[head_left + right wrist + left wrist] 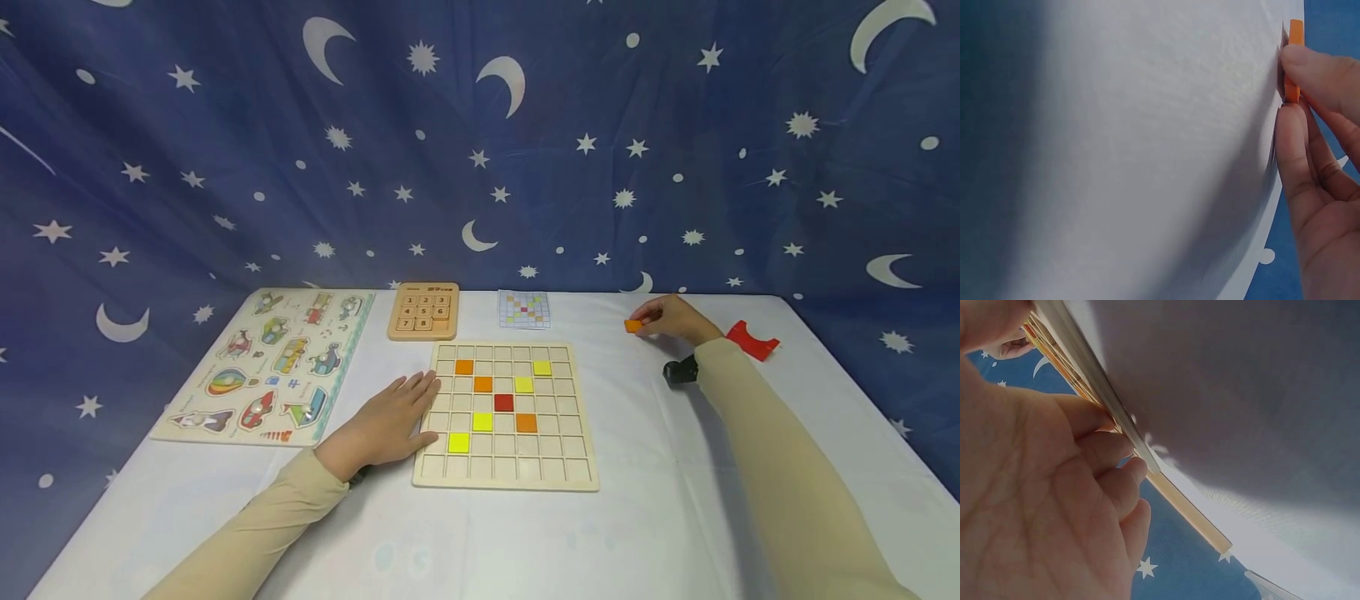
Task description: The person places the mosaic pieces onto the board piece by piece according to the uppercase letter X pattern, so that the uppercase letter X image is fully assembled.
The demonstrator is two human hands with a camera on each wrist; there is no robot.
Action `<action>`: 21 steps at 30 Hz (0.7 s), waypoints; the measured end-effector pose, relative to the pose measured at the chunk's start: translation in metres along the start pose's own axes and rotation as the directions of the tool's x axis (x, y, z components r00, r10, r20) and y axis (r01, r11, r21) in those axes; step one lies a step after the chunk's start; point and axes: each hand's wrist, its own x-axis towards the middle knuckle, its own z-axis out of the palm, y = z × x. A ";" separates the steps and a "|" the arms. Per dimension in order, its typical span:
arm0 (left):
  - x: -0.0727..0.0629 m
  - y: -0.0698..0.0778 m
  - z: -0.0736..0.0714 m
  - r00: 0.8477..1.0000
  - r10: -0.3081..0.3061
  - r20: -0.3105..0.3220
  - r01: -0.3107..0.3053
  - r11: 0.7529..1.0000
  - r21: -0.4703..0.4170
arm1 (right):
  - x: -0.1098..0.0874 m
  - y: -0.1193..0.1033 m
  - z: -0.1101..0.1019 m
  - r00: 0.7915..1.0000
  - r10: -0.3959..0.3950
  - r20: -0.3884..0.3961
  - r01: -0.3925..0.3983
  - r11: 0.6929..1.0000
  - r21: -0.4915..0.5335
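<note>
A pale wooden grid board lies on the table, with a red tile at its middle and orange and yellow tiles in diagonal lines around it. My left hand rests along the board's left edge, its fingers extended over the rim. The left wrist view shows its palm and fingertips against the board's side. To the right of the board, my right hand pinches an orange tile between thumb and fingers. The right wrist view shows that orange tile on edge, close above the white surface.
A picture card with a coloured grid lies behind the board. Beside it is a wooden number puzzle. A vehicle picture puzzle lies at the left. Past my right wrist sits a red curved piece. A starry blue cloth hangs behind.
</note>
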 end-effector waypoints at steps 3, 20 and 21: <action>0.000 0.000 0.000 1.000 0.002 -0.001 -0.002 1.000 0.004 | -0.002 -0.001 0.000 1.000 -0.020 -0.002 0.020 1.000 0.004; 0.001 0.002 0.000 1.000 -0.007 0.010 0.007 1.000 -0.009 | -0.044 -0.031 0.015 0.973 -0.229 -0.034 0.231 0.972 0.047; 0.001 0.002 0.000 1.000 -0.008 0.010 0.008 1.000 -0.007 | -0.047 -0.034 0.017 0.969 -0.245 -0.033 0.246 0.968 0.047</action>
